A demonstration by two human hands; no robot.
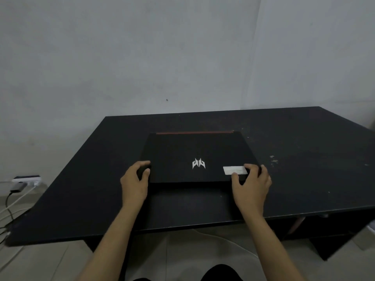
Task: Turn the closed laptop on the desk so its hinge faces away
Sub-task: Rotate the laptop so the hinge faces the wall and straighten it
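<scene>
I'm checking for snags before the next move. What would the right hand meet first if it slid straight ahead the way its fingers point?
Probably only the laptop itself: the right hand already grips its near right corner, fingers by the white sticker.

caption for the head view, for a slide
Both hands, left hand and right hand, grip the closed laptop's near corners on the black desk.

No readable words or numbers are showing anywhere. The closed black laptop [194,157] on the desk is carrying only a silver angular emblem [198,163] at the middle of its lid, a sign without letters. A white rectangular sticker [235,170] is lying on the lid's near right corner; any print on it is too blurred to read.
</scene>
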